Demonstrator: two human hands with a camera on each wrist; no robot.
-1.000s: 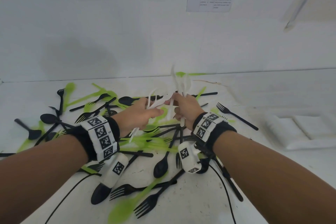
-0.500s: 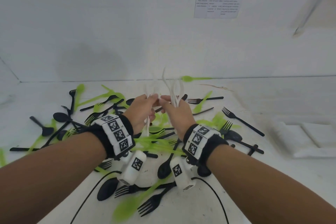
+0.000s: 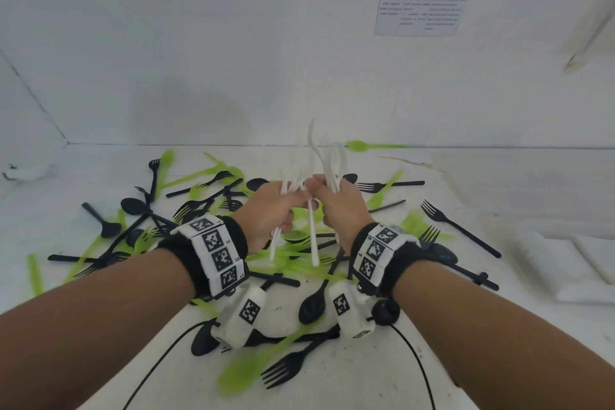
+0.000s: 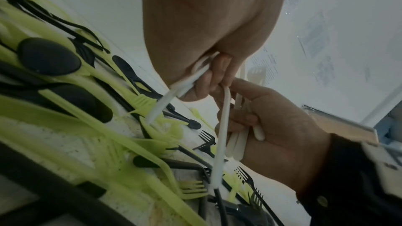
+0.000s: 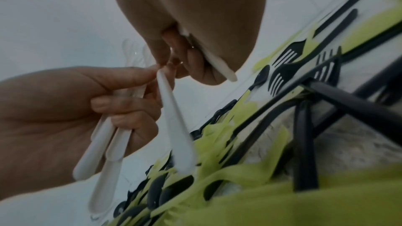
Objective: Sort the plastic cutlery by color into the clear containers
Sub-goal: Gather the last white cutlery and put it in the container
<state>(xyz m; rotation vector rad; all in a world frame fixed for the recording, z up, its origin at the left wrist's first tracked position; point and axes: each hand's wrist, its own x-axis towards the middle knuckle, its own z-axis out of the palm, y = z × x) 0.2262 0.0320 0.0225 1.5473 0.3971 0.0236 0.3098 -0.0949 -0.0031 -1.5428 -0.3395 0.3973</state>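
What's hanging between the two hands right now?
One white cutlery handle hangs in the gap between the left hand and right hand, clearest in the head view.

— What do I have on the left?

— My left grip [image 3: 271,210] is raised, forearm reaching forward, fingers curled round white cutlery [image 3: 311,233], marker band at the wrist.

— And the right?

— My right grip [image 3: 339,206] is level with it, knuckles up, fingers closed round more white pieces. The two grips meet fingertip to fingertip, pinching one handle between them.
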